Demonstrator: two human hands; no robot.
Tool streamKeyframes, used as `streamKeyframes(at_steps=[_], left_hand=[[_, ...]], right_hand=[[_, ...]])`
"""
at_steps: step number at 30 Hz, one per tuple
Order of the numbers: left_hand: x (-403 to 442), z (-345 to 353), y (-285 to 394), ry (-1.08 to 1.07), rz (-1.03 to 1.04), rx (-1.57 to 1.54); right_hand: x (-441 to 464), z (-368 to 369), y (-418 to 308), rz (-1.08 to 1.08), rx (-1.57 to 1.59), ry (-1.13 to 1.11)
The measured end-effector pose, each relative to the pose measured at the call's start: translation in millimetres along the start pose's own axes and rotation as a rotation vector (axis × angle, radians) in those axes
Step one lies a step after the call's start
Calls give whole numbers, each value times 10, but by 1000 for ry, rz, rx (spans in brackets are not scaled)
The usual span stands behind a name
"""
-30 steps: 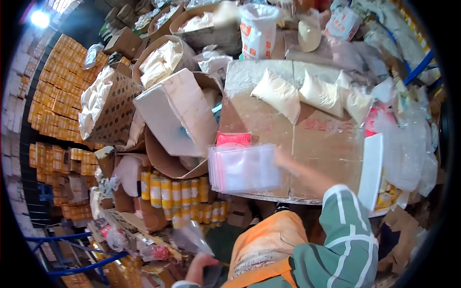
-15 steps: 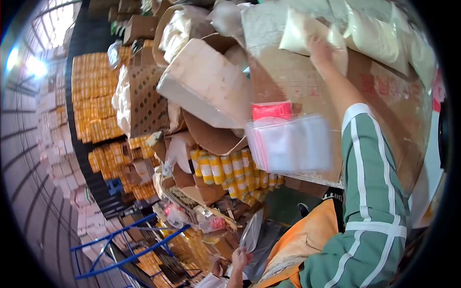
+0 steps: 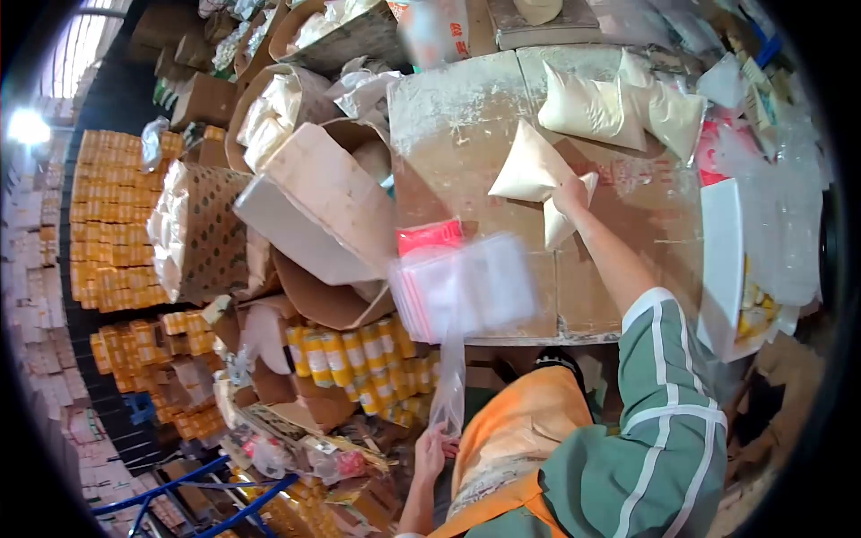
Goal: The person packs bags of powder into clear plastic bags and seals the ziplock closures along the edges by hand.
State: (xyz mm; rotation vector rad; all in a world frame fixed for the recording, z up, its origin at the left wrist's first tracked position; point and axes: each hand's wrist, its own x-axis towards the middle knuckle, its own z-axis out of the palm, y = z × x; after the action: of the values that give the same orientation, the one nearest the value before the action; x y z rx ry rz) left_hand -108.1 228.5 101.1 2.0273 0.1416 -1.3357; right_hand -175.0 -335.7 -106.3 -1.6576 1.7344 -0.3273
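My right hand (image 3: 570, 194) is closed around the pinched middle of a clear bag of cream-white powder (image 3: 527, 167), over the cardboard-covered table (image 3: 502, 211). Two more powder-filled bags (image 3: 587, 109) lie behind it, side by side. Low in the view, my left hand (image 3: 436, 448) grips the end of a thin, clear plastic bag (image 3: 450, 381). That bag stretches up towards a blurred stack of flat clear bags (image 3: 475, 285) at the table's near edge. A pink-red packet (image 3: 429, 237) lies just behind the stack.
Left of the table stand an open carton (image 3: 332, 291) and a pale box (image 3: 314, 193). Yellow-labelled cylinders (image 3: 345, 359) are stacked below them. At right is a white tub (image 3: 722, 269) with yellow items. Blue metal rails (image 3: 179, 489) cross the lower left.
My right hand has brought the powder bag nearer, away from the other bags. My left hand has risen, drawing the clear bag up to the stack. The camera view has shifted.
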Motion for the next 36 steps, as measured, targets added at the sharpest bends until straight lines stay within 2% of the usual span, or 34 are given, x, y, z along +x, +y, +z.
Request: streamKeyframes(at_steps=[3, 4, 6, 8, 10, 11, 13, 14, 17, 18, 20, 22, 23, 25, 26, 28, 29, 32, 36], left_hand=[[148, -86, -246, -97, 96, -52], [186, -78, -217, -123, 122, -73], [295, -129, -246, -210, 117, -92], [414, -182, -222, -304, 151, -103], [558, -251, -156, -365, 197, -87], [661, -270, -115, -347, 169, -90], [798, -279, 58, -258, 204, -19], [952, -276, 3, -200, 289, -6], [915, -199, 615, -136, 334, 112], [968, -149, 786, -116, 422, 186], [957, 28, 1209, -35, 532, 291], [1088, 279, 1438, 24, 630, 228], [1138, 427, 1503, 26, 615, 234], [1268, 718, 1625, 134, 917, 76], [1350, 875, 1663, 150, 904, 88], [1528, 1182, 1692, 386, 973, 84], [1621, 1352, 1685, 526, 1028, 249], [2489, 1840, 1194, 542, 870, 201], [3089, 2306, 649, 589, 761, 345]], right_hand=[[-173, -426, 328, 236, 18, -110], [-211, -484, 483, 222, -18, -92], [-371, -461, 888, 628, 774, -44], [-791, -414, 1105, 499, 1248, 6], [-758, -291, 1416, 775, 1169, -121], [-895, -414, 1301, 748, 1165, -110], [-1454, -635, 1007, 292, 776, -500], [-1526, -694, 948, 230, 548, -515], [-1479, -768, 1229, -139, 44, -394], [-1492, -819, 1249, -140, 45, -386], [-1576, -931, 1190, -304, -323, -225], [-1578, -903, 1079, -233, -358, -248], [-1562, -832, 1095, -230, -323, -165], [-1390, -537, 1342, -268, -280, -48], [-1346, -431, 1401, -268, -273, -70], [-1373, -143, 1482, -297, -347, 20], [-1411, -110, 1433, -296, -360, 58], [-1383, -74, 1401, -289, -344, 88], [-1170, -168, 1375, -262, -300, -40]])
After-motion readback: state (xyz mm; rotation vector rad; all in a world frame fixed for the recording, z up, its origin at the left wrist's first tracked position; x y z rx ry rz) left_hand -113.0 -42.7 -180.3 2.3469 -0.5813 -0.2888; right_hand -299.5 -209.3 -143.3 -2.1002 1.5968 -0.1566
